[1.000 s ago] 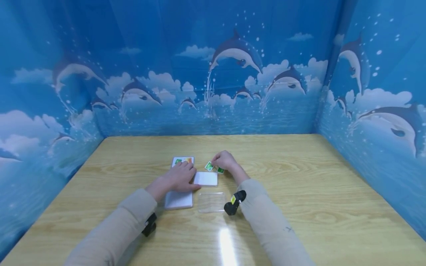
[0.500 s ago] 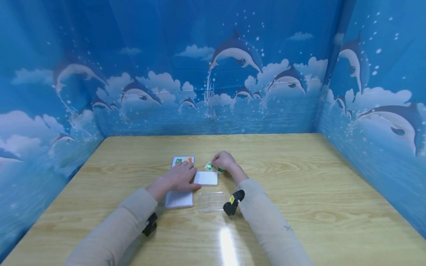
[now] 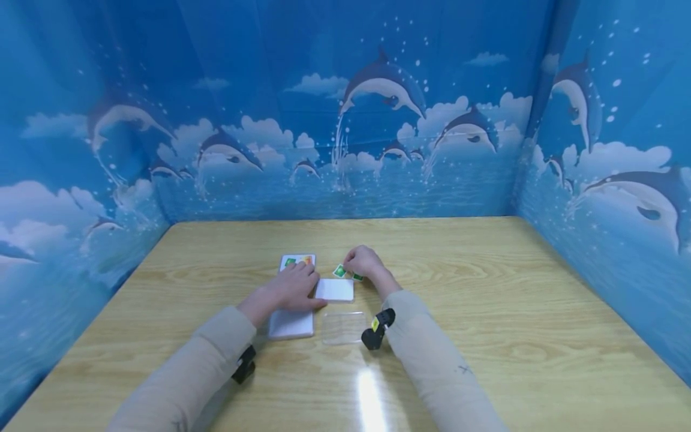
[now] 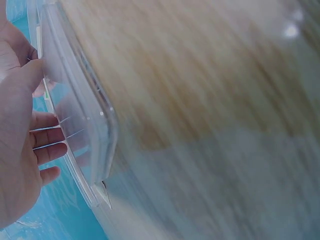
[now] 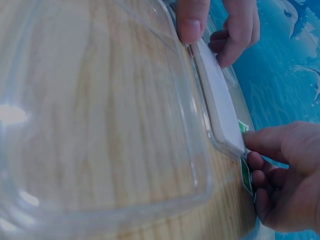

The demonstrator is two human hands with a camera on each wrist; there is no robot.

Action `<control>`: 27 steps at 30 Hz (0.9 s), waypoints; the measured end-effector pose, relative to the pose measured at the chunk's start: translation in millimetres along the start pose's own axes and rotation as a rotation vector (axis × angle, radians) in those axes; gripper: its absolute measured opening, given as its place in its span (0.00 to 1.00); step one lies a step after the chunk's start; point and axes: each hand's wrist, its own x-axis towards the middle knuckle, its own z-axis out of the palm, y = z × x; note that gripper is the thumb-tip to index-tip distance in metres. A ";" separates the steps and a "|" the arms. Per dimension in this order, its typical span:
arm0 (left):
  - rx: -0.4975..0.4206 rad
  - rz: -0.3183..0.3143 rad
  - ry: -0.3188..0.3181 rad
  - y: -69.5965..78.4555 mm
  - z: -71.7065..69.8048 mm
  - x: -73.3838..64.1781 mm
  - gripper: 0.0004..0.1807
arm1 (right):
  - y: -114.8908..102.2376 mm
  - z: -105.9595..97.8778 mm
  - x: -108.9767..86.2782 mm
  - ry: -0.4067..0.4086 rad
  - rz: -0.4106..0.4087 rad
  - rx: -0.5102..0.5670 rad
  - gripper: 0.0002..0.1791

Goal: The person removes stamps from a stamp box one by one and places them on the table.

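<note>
In the head view my left hand (image 3: 292, 288) rests with extended fingers over a flat case (image 3: 291, 325), its thumb reaching the near left corner of a white card stack (image 3: 335, 290). A card printed in green and orange (image 3: 297, 260) shows past the fingertips. The right wrist view shows the white stack inside a clear plastic box. Just beyond it, my right hand (image 3: 364, 261) has curled fingers, with thumb and forefinger at a small green card (image 3: 339, 270). A second small green card (image 3: 357, 276) lies under that hand, partly hidden.
A clear plastic lid or shallow tray (image 3: 344, 329) lies on the wooden table (image 3: 486, 312), nearer me than the white stack. A blue dolphin-printed curtain (image 3: 345, 120) encloses the back and sides of the table.
</note>
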 end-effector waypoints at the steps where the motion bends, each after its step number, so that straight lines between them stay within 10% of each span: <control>1: -0.003 -0.003 -0.001 0.1 0.1 0.0 0.35 | -0.2 0.2 0.0 0.000 0.003 -0.001 0.04; 27: -0.007 -0.008 0.013 -0.2 1.3 -2.2 0.36 | 1.5 1.1 -4.5 0.006 -0.024 -0.018 0.04</control>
